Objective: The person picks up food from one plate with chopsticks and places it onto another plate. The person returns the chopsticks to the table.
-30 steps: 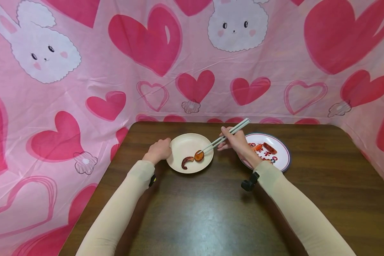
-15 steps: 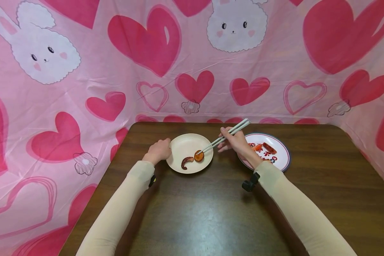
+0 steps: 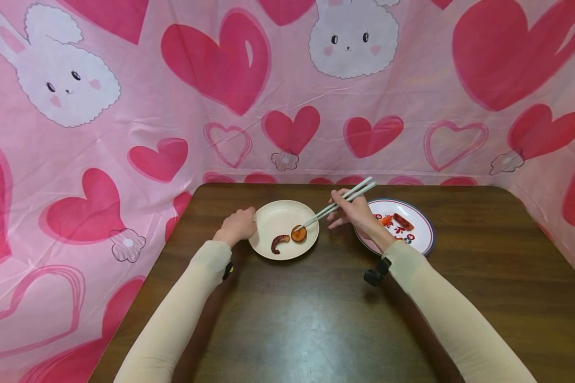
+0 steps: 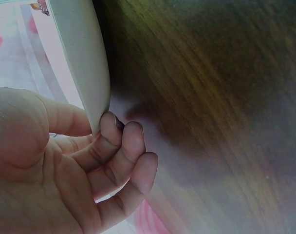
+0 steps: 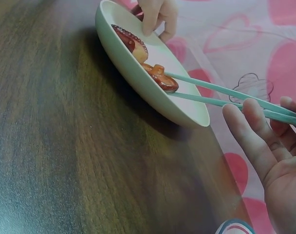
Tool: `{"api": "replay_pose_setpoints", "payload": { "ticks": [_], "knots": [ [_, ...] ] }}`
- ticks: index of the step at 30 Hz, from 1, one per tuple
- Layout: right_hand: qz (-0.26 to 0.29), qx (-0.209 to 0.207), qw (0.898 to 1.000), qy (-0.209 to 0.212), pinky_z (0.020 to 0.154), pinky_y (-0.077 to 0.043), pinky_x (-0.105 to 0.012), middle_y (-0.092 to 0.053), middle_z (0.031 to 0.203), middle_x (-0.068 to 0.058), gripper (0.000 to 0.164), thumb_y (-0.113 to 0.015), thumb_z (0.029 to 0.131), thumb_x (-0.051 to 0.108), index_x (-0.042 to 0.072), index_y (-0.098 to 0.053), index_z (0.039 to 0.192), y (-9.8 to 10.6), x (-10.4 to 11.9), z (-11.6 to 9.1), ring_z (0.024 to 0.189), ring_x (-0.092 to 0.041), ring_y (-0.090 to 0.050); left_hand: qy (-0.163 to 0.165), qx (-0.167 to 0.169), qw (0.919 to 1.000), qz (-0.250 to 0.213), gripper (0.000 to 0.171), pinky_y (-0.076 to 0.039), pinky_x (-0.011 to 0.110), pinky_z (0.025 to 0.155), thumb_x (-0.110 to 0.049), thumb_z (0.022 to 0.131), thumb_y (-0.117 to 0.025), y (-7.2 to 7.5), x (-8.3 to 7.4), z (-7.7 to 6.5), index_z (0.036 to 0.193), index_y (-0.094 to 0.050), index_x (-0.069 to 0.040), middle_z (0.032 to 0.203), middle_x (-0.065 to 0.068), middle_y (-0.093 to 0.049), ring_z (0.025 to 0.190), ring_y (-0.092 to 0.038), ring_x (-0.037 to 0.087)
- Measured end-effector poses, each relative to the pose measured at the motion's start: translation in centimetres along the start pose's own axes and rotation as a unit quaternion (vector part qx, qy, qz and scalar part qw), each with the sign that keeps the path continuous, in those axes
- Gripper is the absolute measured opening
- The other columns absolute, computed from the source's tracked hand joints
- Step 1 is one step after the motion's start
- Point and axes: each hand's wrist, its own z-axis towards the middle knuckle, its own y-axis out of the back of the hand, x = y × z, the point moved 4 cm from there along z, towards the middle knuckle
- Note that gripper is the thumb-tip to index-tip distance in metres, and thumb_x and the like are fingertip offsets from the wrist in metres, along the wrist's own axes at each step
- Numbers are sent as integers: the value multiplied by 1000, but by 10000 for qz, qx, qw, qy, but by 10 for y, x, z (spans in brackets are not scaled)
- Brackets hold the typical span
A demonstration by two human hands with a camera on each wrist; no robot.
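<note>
My left hand (image 3: 238,225) pinches the left rim of a cream plate (image 3: 270,215), thumb and fingertip meeting on the edge in the left wrist view. On this plate lie a curled, dark-red octopus tentacle (image 3: 279,242) and a round, glossy brown mushroom-like piece (image 3: 299,234) with a stub on top. My right hand (image 3: 354,213) holds a pair of pale green chopsticks (image 5: 221,91). Their tips meet the mushroom-like piece, one at its upper side and one low beside it in the right wrist view. The piece rests on the plate next to the tentacle.
A white plate (image 3: 421,223) with a blue rim and red lettering stands at the right, partly behind my right wrist. It bears a reddish-brown bar-shaped piece (image 3: 403,222) and an orange piece (image 3: 386,220). A pink printed cloth (image 3: 326,96) hangs behind the wooden table (image 3: 287,319).
The chopsticks' rear ends stand slightly farther apart than before. My right hand has shifted a little to the right. My left hand and the cream plate look unmoved.
</note>
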Motion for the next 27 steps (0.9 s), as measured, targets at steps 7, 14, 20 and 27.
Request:
{"api": "replay_pose_setpoints", "payload": {
  "ticks": [7, 14, 20, 27],
  "knots": [
    [-43, -45, 10000, 32, 62, -59, -56, -67, 84, -24, 32, -57, 110, 24, -8, -57, 105, 2, 2, 1, 65, -24, -73, -48, -23, 10000, 27, 34, -53, 53, 86, -14, 104, -55, 2, 0, -1, 134, -55, 3, 114, 21, -65, 92, -60, 34],
    [-51, -62, 9999, 65, 63, -59, -57, -68, 82, -19, 33, -55, 111, 22, -10, -55, 107, 3, 5, 1, 65, -23, -72, -66, -11, 10000, 51, 34, -54, 53, 86, -14, 103, -56, 0, 1, 2, 133, -56, 2, 113, 20, -65, 92, -60, 34],
    [-37, -85, 9999, 102, 61, -60, -52, -68, 82, -17, 41, -55, 111, 25, -16, -52, 111, 6, 7, 1, 65, -22, -72, -12, 19, 10000, 14, 36, -54, 53, 88, -15, 103, -58, -2, 2, 3, 135, -55, 1, 115, 20, -65, 94, -60, 34],
    [-26, -69, 9999, 135, 61, -60, -52, -66, 83, -17, 39, -55, 111, 25, -14, -52, 110, 6, 11, 1, 66, -22, -73, -6, 10, 10000, -8, 37, -54, 53, 88, -15, 103, -57, -2, 1, 2, 136, -55, 1, 116, 20, -64, 95, -60, 34]
  ]
}}
